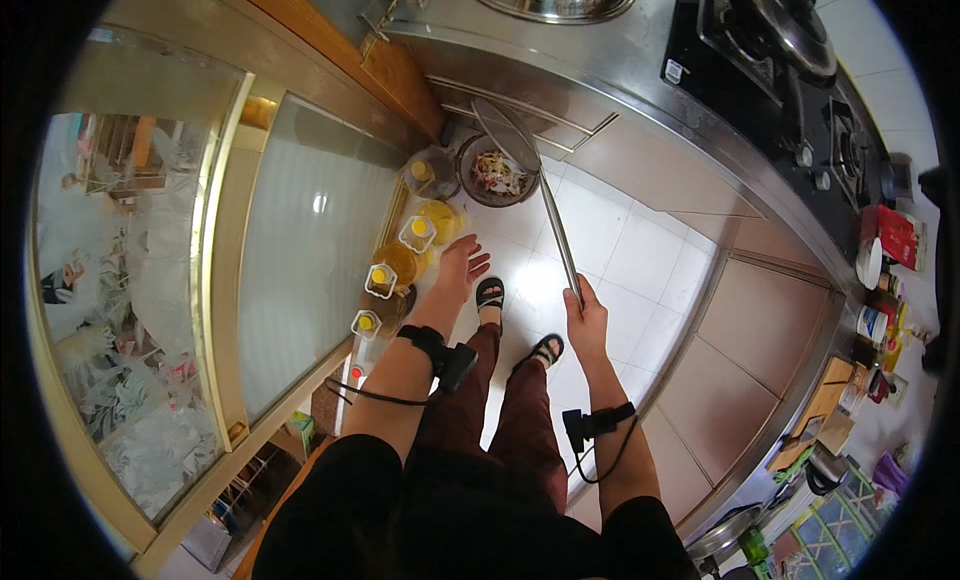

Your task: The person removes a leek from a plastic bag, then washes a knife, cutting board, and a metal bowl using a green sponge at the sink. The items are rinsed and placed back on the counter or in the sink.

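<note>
My right hand point(586, 321) is closed around the end of a long metal handle. The handle carries a round, thin-rimmed head, apparently a strainer point(508, 133); its mesh is hard to make out. That head is tilted over the far side of a round waste bin point(495, 199) and hides part of its opening. Mixed scraps point(496, 173) lie in the bin. My left hand point(459, 268) is empty, fingers apart, above the floor beside a plastic jug of yellow oil point(441, 221). Black straps with small devices are on both forearms.
More capped plastic jugs point(396, 263) line the sliding glass door point(315, 257) at left. A steel counter edge point(585, 81) and gas hob point(787, 122) run along the far side. Cabinet doors point(757, 340) flank the right. My sandalled feet point(490, 293) stand on white floor tiles point(592, 205).
</note>
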